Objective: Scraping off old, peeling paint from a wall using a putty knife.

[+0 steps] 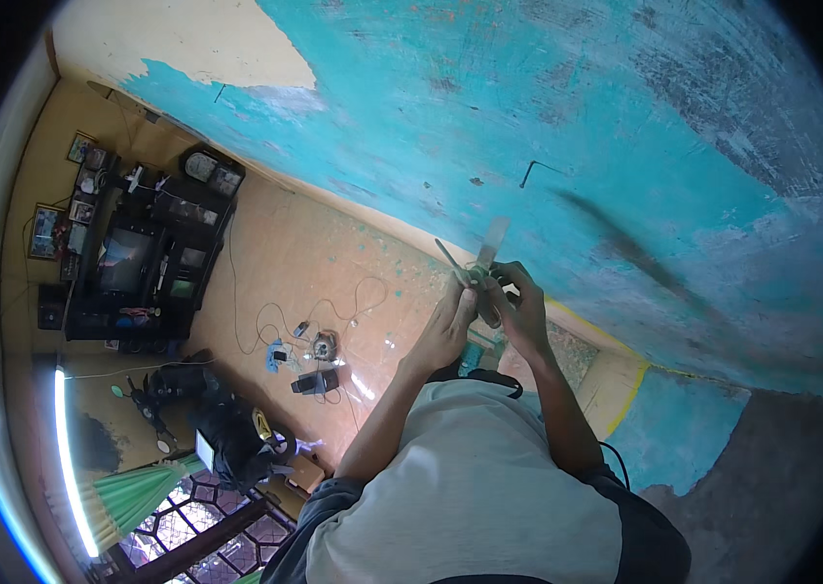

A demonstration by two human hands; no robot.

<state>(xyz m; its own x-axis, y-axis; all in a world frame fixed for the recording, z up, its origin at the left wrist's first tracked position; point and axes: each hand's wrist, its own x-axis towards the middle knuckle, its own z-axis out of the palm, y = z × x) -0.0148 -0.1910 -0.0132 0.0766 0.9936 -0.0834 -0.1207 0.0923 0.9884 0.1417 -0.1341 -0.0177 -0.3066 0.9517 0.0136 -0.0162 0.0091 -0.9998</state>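
Observation:
Both my hands are together in front of my chest, close to a wall with flaking turquoise paint [411, 139]. My right hand [526, 310] grips a scraper, with its flat, pale blade [493, 239] pointing up toward the wall. The scraper's handle [487, 312] sticks out below, between my hands. In my left hand [444, 325] is a thin, straight tool [449, 257], crossing near the base of the blade. What kind of tool it is cannot be made out. My fingers partly hide where the two tools meet.
A bent metal hook [528, 174] juts from the wall. Paint flakes lie on the floor [302, 241] along its foot. Cables, a fan-like device [324, 345] and a black box [315, 381] lie to the left. Farther off are a motorcycle [225, 431] and a dark cabinet [156, 248].

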